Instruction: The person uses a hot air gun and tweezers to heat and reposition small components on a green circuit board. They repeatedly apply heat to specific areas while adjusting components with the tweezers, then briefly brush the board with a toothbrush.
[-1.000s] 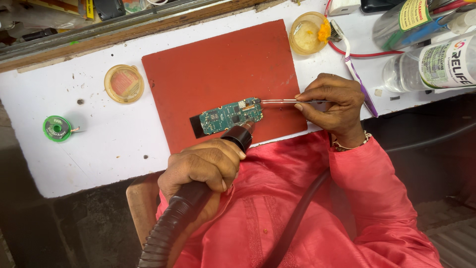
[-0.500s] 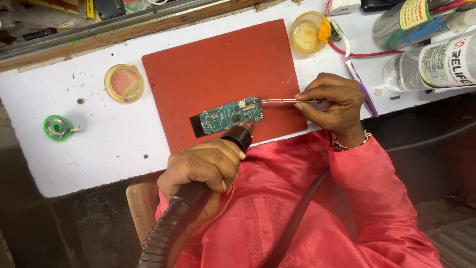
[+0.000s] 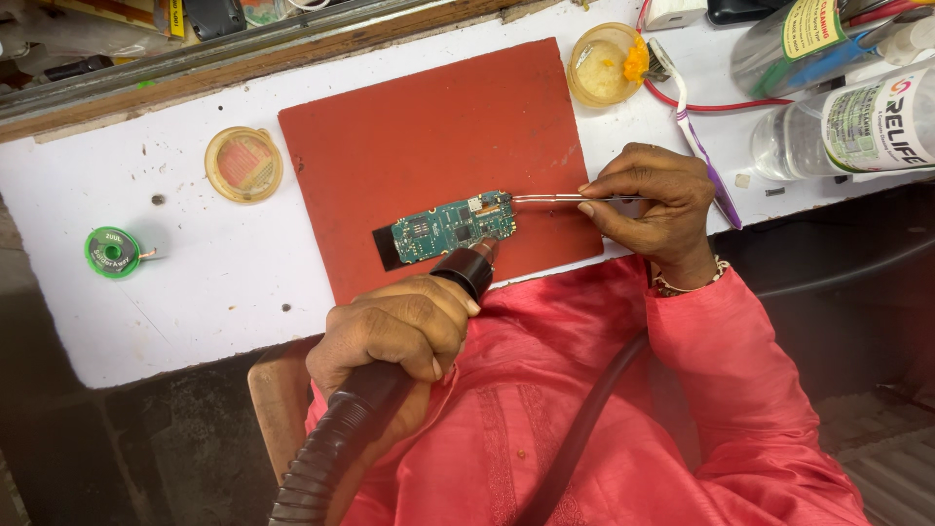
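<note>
A green circuit board (image 3: 454, 225) lies on a red mat (image 3: 429, 127) at the near edge of a white workbench (image 3: 195, 292). The left hand (image 3: 394, 326) is clenched around a black hot-air nozzle tool (image 3: 466, 269), its tip just beside the board's near edge. The right hand (image 3: 651, 209) pinches metal tweezers (image 3: 555, 199), whose points touch the board's right end. The rework appears to be mid-stage: nothing has been lifted clear of the board, though any loosened part is too small to make out. Behind the mat, an open yellow tub (image 3: 602, 66) holds a pale paste with a yellow smear at its rim. A shallow round tin (image 3: 243, 164) sits left of the mat, its pinkish contents unclear. Clear plastic bottles (image 3: 857, 122) lie at the far right.
</note>
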`<action>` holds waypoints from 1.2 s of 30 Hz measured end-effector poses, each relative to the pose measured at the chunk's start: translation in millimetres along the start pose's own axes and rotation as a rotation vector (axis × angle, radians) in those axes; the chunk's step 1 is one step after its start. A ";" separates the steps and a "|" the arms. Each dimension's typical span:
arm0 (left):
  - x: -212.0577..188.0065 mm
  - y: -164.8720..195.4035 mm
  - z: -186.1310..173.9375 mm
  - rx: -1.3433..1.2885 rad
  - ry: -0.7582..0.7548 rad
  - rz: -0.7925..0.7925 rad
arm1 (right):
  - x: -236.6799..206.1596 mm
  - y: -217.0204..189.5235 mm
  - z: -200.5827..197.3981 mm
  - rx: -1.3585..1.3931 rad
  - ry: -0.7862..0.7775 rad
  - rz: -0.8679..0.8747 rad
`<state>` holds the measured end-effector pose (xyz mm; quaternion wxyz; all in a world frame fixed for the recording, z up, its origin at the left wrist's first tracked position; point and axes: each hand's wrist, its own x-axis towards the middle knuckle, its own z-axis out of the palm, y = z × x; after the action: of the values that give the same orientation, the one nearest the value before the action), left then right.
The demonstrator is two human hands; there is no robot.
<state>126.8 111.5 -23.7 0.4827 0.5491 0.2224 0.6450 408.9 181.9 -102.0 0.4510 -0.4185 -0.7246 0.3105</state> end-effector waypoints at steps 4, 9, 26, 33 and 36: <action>-0.7 2.6 -4.2 0.005 -0.019 -0.017 | -0.4 0.5 -0.9 -0.011 0.002 0.000; 1.1 3.7 -1.1 0.051 -0.020 -0.042 | -0.8 1.5 -1.4 -0.003 0.003 -0.004; -1.4 1.1 0.5 0.011 -0.025 -0.002 | -1.5 1.1 -2.4 -0.022 0.002 0.004; -3.0 3.8 -5.2 0.049 -0.042 -0.029 | -1.3 1.3 -2.6 -0.009 0.007 -0.002; -1.2 1.4 -4.4 0.006 -0.026 -0.001 | -1.3 1.3 -2.6 -0.004 0.008 -0.001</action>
<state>122.1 110.9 -24.4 0.4844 0.5588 0.2184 0.6367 412.0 181.6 -102.5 0.4530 -0.4204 -0.7237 0.3071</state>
